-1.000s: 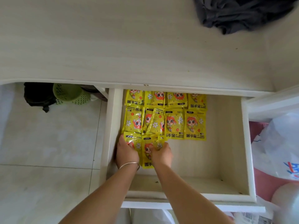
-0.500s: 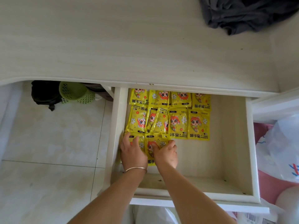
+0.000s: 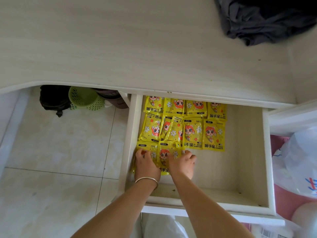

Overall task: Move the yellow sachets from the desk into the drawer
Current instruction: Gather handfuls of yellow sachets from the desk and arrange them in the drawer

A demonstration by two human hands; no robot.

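Observation:
Several yellow hand-warmer sachets [image 3: 212, 134] lie flat in rows at the back left of the open white drawer [image 3: 267, 160]. Two more sachets [image 3: 163, 155] form a front row by the drawer's left wall. My left hand [image 3: 146, 164], with a bangle on its wrist, rests its fingers on the leftmost front sachet. Beside it, my right hand [image 3: 182, 163] presses spread fingers on the right edge of the neighbouring sachet. Neither hand grips anything. No sachet shows on the desk top [image 3: 120, 48].
A dark grey cloth [image 3: 267, 19] lies on the desk's far right corner. Under the desk at left stand a green basket [image 3: 84, 98] and a black bag [image 3: 51, 98]. White plastic bags [image 3: 300, 160] crowd the floor to the drawer's right.
Both hands stay on the front row of sachets. The fingers of both have spread flatter over them, and the right hand has shifted slightly right.

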